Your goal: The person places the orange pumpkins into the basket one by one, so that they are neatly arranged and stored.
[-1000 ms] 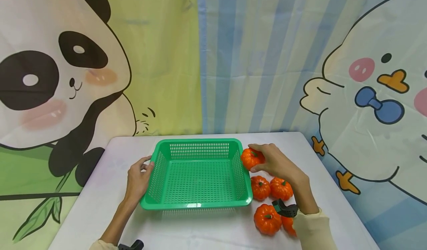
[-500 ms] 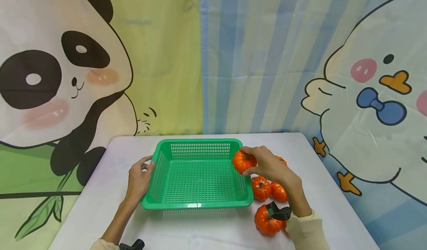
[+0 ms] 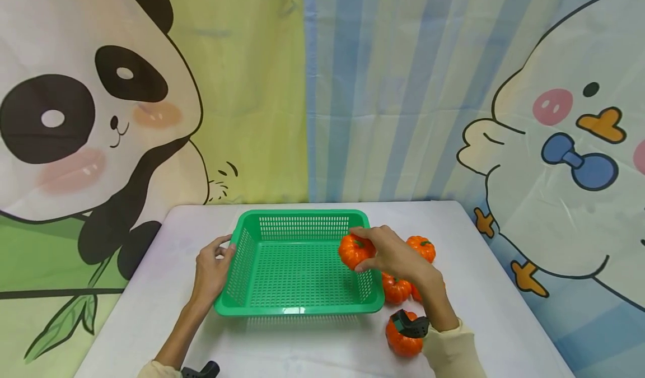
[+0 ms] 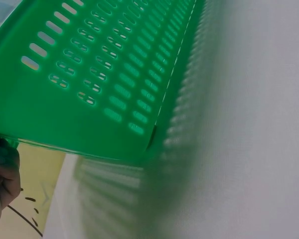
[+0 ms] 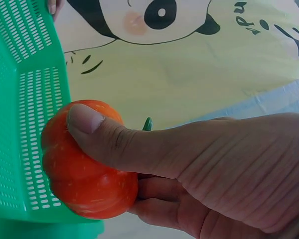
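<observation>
A small orange pumpkin with a green stem is held in my right hand, over the right part of the green plastic basket. In the right wrist view my thumb lies across the pumpkin, and the other fingers are partly hidden behind it. My left hand holds the basket's left rim, fingers and thumb at the edge. Only a bit of that hand shows in the left wrist view, beside the basket wall. No pumpkin lies on the basket's visible floor.
Right of the basket, more pumpkins sit on the white table: one at the back, one beside the basket wall and one nearer the front. My right forearm partly covers this group. A printed curtain hangs behind the table.
My right hand has carried the pumpkin leftward, from outside the basket's right rim to over its inside. The left hand has stayed at the left rim.
</observation>
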